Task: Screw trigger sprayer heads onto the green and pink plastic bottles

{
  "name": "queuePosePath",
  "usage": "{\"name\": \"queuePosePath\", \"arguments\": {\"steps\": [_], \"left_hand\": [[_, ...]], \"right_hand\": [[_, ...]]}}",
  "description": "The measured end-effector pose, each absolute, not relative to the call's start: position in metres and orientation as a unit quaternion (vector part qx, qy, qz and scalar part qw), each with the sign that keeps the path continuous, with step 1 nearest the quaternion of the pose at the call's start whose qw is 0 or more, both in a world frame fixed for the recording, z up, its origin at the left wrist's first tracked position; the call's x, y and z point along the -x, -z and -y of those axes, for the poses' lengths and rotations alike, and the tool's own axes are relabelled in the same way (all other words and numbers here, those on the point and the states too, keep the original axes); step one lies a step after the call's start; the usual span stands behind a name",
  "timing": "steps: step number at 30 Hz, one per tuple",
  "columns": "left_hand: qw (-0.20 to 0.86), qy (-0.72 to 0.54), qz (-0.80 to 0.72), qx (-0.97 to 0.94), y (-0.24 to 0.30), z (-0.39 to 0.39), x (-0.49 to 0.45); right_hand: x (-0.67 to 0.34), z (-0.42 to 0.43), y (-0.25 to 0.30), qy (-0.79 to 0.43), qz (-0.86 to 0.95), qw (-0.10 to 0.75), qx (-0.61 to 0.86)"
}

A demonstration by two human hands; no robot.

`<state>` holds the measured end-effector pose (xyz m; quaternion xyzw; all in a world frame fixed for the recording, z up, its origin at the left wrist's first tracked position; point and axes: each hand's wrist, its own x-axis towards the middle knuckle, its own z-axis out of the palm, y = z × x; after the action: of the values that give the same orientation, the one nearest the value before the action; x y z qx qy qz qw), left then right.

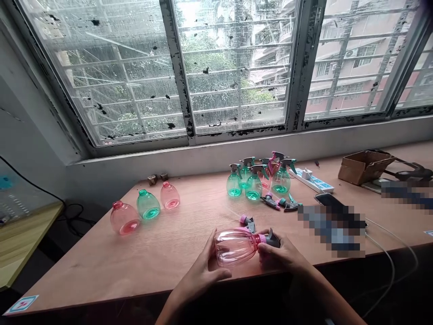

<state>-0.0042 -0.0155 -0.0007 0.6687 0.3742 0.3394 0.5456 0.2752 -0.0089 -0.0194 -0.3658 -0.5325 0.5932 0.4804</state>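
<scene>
Low over the table's front edge, a clear pink spray bottle point(234, 249) lies on its side between my hands. My left hand point(204, 270) is wrapped round its base end, thumb along the near side. At the neck, my right hand point(287, 255) grips the dark grey spray head point(273, 239) with the pink collar; some of those fingers are hidden. Just behind the bottle lies a loose spray head point(249, 223). Further back are two more loose spray heads, a pink-collared one point(270, 201) and one with a green trigger point(291, 205).
Capless bottles stand at the left: a pink one point(124, 219), a green one point(148, 205) and a smaller pink one point(169, 196). Several bottles with spray heads, including a green one point(253, 186), cluster behind. A power strip point(313, 181), phone point(334, 205) and cardboard box point(358, 169) are rightward.
</scene>
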Motion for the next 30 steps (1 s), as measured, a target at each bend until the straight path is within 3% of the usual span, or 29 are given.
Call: {"name": "queuePosePath", "arguments": {"steps": [30], "left_hand": [[0.556,-0.361,-0.351,-0.661,-0.0021,0.0150,0.0001]], "right_hand": [[-0.2754,0.0092,0.0169,-0.614,0.512,0.479,0.363]]}}
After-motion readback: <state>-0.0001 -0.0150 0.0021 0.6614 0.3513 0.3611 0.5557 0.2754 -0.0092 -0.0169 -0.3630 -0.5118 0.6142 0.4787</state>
